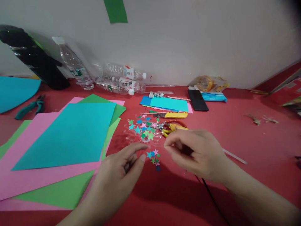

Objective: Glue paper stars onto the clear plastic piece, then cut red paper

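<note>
Visibly, a bottle label [128, 83] beyond the paper stars [143, 129] bears "水".

From the loose stars [152, 160], the red table [154, 201] lies open at six o'clock, a cable [213, 197] running through four. The star pile [144, 128] blocks twelve; pliers [176, 126] and cutter [175, 115] bar one. Sheets [68, 138] lie flat between nine and ten, passable above. The left hand [117, 172] fills eight, the right hand [199, 153] three.
</note>
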{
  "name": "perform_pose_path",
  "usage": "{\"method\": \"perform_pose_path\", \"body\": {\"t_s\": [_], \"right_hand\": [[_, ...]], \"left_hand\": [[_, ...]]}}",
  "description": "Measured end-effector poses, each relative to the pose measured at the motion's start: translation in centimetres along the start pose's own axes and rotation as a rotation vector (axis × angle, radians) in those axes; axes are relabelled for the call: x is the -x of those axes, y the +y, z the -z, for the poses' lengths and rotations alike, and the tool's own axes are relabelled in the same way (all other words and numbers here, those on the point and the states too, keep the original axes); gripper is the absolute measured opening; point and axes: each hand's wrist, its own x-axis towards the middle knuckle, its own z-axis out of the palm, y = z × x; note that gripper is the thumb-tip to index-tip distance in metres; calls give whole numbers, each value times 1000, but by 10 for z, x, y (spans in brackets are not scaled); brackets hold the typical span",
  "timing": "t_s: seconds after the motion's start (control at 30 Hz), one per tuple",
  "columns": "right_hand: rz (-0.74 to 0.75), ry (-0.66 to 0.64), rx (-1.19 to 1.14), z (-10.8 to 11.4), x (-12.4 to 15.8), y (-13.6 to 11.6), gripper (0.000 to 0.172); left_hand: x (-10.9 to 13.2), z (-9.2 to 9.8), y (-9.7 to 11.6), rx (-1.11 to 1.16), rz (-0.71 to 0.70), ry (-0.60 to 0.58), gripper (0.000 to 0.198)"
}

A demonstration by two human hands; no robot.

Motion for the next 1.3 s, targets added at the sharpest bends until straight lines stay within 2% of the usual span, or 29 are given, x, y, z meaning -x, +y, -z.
{"method": "perform_pose_path", "body": {"t_s": [0.13,0.3,0.4,0.57,0.7,0.8,0.9,1.03,1.1,1.17,1.3], "right_hand": [[31,-67,14,-15,8,4,10],[123,-108,60,-26,15,7,16],[173,-108,79,-29,14,7,18],[187,-119,72,-27,13,5,21],[161,-109,14,-25,14,5,15],[107,-102,-26,-26,13,7,14],[78,-92,-45,-30,12,10,13],[75,-76,-38,-34,11,14,13],[75,-85,-35,-36,11,16,14],[79,-95,-28,-37,11,17,15],[129,-72,30,-38,13,17,17]], "left_hand": [[3,-7,-6,-148,-137,3,38],[-1,-9,-13,-341,-389,131,42],[-2,-10,-15,-384,-488,167,39],[0,-12,-13,-256,-502,176,28],[-2,-13,-15,-286,-486,186,26],[-5,-13,-17,-324,-442,155,33],[-5,-14,-16,-224,-337,64,30],[-5,-15,-8,91,-52,-34,26],[-4,-15,-2,224,102,-43,25],[-4,-14,3,301,199,-46,24],[-5,-12,0,305,204,-109,25]]}}
